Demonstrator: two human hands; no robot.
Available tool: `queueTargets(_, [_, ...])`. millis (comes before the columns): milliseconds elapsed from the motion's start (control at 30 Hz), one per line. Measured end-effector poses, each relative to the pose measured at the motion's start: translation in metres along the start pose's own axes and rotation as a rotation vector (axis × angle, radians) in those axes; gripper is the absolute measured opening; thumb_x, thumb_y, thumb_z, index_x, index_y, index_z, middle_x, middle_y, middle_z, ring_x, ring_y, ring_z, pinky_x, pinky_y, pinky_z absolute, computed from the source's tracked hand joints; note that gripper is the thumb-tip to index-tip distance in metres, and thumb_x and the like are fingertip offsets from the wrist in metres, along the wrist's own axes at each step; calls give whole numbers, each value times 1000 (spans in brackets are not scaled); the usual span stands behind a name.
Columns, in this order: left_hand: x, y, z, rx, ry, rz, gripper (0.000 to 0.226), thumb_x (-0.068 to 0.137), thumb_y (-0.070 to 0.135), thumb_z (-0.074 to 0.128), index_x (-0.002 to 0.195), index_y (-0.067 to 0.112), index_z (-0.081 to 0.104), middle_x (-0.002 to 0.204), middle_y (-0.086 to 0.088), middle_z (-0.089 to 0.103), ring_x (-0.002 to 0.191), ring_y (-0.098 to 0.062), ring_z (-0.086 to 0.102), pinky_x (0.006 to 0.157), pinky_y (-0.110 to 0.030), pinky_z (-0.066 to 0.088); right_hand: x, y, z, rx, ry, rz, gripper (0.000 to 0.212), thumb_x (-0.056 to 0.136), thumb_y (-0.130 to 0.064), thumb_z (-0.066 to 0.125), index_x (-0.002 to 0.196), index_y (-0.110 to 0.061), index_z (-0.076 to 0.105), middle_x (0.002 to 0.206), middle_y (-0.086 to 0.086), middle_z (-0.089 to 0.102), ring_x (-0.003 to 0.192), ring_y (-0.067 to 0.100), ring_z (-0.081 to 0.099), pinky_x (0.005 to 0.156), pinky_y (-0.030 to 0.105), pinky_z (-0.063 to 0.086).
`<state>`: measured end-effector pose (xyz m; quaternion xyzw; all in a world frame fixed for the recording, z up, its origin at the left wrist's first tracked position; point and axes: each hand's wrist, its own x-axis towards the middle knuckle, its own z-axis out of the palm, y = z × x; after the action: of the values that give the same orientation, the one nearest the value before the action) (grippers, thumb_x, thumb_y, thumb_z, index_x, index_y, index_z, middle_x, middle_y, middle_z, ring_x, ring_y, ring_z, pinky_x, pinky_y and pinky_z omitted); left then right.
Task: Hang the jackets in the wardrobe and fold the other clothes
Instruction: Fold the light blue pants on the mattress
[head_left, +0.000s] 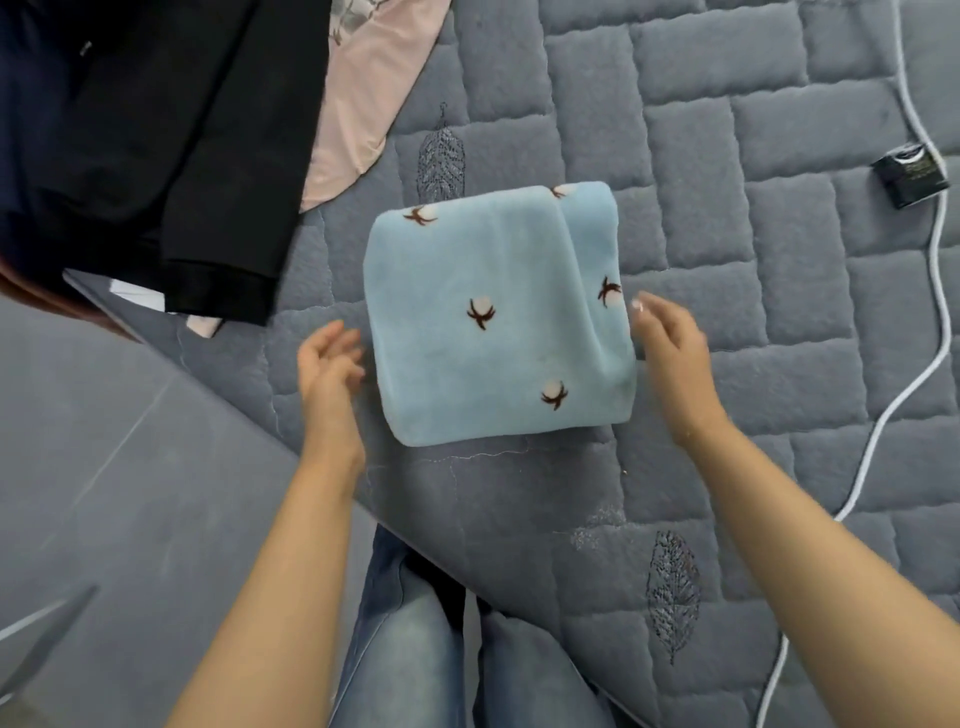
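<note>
Light-blue flower-print fleece; grey quilted cover.

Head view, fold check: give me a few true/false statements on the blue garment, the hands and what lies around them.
1. The blue fleece garment lies folded into a compact square on the grey quilted bed cover. True.
2. The left hand grips the garment. False: it is beside the left edge, fingers relaxed, holding nothing.
3. The right hand is open beside the garment's right edge. True.
4. The black jacket hangs on a hanger. False: it lies on the bed, upper left.
5. A white cable runs along the right side. True.
</note>
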<state>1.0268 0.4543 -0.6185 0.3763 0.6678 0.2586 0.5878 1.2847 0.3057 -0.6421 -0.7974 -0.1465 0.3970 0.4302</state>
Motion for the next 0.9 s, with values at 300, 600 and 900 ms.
queueTargets(300, [76,39,76,285,74,247,40,93,25,61,61,22,38,62,10,41,61,-8,36,63,-29,33,96,-72,58,-20,207,-117,46,91,-37,65,63,-21,33,61,-8,35,60,7,32,58,27,31])
queueTargets(600, [93,51,74,167,84,-40,16,102,24,49,93,12,57,96,-2,59,90,-18,55,78,-29,46,122,-72,58,-157,358,20,53,102,-37,44,57,-18,28,55,-6,30,54,9,28,57,29,25])
queueTargets(900, [-9,16,95,1146,-179,947,52,98,37,45,147,19,41,160,-11,26,149,-28,20,119,-52,11,20,-30,50,-440,220,-309,44,102,-31,47,140,-9,42,139,7,45,127,16,43,106,30,35])
